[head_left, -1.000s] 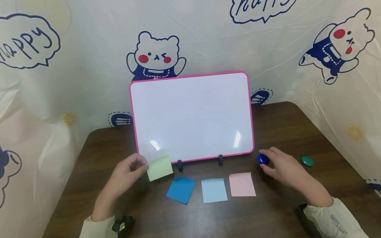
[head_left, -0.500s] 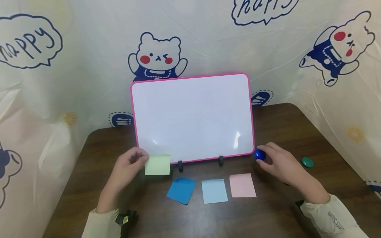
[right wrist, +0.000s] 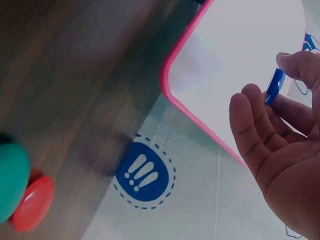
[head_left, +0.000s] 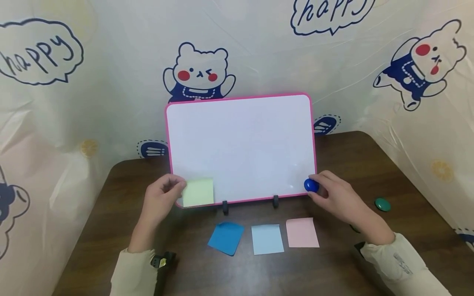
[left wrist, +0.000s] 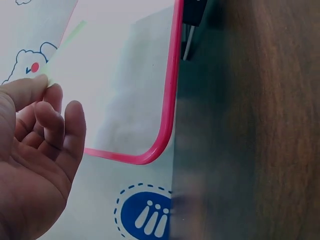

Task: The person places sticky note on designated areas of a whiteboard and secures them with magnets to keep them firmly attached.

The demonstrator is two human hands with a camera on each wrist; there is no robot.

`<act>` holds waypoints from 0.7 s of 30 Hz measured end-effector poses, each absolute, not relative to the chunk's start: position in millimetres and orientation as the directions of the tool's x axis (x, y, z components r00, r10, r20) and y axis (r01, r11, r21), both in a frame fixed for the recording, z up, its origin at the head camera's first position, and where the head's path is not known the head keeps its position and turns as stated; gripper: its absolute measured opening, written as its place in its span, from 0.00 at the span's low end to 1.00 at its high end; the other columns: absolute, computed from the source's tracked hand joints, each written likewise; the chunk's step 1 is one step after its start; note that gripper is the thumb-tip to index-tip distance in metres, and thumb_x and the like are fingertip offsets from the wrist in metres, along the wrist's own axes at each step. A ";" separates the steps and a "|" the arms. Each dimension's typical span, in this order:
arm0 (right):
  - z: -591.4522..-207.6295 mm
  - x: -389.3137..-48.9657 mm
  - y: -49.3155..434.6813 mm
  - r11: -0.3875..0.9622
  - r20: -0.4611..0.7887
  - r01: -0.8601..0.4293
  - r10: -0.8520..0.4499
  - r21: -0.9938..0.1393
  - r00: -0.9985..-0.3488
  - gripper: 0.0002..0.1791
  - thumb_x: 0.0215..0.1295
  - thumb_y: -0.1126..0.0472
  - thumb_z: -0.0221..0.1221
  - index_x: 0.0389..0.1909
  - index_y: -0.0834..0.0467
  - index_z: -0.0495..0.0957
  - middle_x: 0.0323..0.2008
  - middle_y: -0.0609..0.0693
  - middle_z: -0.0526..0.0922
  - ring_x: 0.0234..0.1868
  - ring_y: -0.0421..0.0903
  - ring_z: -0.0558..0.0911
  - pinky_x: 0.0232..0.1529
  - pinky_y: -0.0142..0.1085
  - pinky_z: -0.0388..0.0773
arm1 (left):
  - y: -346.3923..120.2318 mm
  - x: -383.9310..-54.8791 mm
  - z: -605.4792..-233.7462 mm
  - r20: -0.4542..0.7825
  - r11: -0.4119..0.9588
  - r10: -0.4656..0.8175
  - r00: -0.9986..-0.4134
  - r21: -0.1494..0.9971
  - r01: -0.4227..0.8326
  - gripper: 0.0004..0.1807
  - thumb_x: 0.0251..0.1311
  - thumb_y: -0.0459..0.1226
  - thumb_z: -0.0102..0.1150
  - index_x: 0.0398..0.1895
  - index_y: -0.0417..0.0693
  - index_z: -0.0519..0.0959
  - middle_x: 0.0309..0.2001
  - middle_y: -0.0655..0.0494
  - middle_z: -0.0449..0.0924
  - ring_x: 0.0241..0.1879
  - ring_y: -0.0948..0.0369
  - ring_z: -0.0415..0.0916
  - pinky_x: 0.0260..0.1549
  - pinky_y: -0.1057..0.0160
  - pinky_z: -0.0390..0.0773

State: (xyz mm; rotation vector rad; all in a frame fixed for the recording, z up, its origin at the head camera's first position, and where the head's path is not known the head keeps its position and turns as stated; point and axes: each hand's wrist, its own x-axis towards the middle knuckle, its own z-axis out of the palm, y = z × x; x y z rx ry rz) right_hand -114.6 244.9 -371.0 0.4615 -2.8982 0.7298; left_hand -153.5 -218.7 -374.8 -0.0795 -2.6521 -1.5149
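A white board with a pink frame [head_left: 240,144] stands tilted back on the table. Between thumb and fingers, my left hand [head_left: 160,201] pinches the left edge of a pale green sticky note [head_left: 198,192], which overlaps the board's lower left corner in the head view. From the left wrist the note [left wrist: 70,42] shows as a thin strip, nearly edge-on. My right hand [head_left: 338,198] holds a round blue magnet [head_left: 311,185] by its rim in front of the board's lower right corner. The right wrist view shows this magnet [right wrist: 274,86] from the side, between thumb and fingers.
Before the board lie a dark blue sticky note [head_left: 226,238], a light blue one [head_left: 267,239] and a pink one [head_left: 302,233]. A green magnet [head_left: 382,204] lies at right; a red magnet [right wrist: 34,204] shows in the right wrist view. Black feet [head_left: 225,207] support the board.
The left hand has raised the green sticky note up to the board's lower left corner. My right hand has carried the blue magnet left and up, from beside the board to its lower right corner.
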 end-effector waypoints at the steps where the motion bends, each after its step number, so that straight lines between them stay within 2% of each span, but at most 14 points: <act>1: -370.8 -116.0 243.4 0.832 0.200 -0.329 -0.266 -0.446 -0.943 0.28 0.60 0.63 0.72 0.60 0.65 0.77 0.45 0.54 0.77 0.37 0.48 0.77 0.36 0.38 0.84 | -218.3 -154.8 -374.3 0.100 0.511 -0.006 -0.995 0.856 0.083 0.22 0.68 0.53 0.60 0.48 0.44 0.81 0.43 0.49 0.81 0.40 0.51 0.77 0.38 0.63 0.81; 5: -368.8 -119.8 237.8 0.815 0.235 -0.355 -0.274 -0.457 -0.932 0.27 0.59 0.64 0.72 0.59 0.65 0.77 0.43 0.53 0.76 0.36 0.47 0.77 0.36 0.40 0.84 | -217.1 -158.2 -371.7 0.097 0.519 -0.032 -0.995 0.852 0.066 0.22 0.68 0.54 0.60 0.49 0.44 0.81 0.44 0.48 0.81 0.41 0.52 0.76 0.38 0.65 0.79; 12: -362.4 -120.7 228.8 0.806 0.210 -0.340 -0.270 -0.484 -0.940 0.28 0.60 0.61 0.72 0.60 0.63 0.77 0.44 0.53 0.77 0.34 0.45 0.77 0.34 0.32 0.81 | -215.5 -163.6 -368.9 0.070 0.530 -0.066 -0.995 0.848 0.024 0.23 0.68 0.56 0.59 0.49 0.46 0.81 0.45 0.50 0.80 0.41 0.52 0.76 0.40 0.64 0.80; 21: -355.6 -128.7 218.0 0.789 0.260 -0.409 -0.321 -0.459 -0.911 0.27 0.59 0.62 0.73 0.59 0.62 0.77 0.45 0.53 0.77 0.36 0.45 0.78 0.34 0.32 0.82 | -213.7 -173.5 -362.5 0.068 0.523 -0.083 -0.994 0.852 0.014 0.24 0.68 0.57 0.59 0.51 0.47 0.80 0.47 0.50 0.80 0.42 0.51 0.76 0.41 0.62 0.81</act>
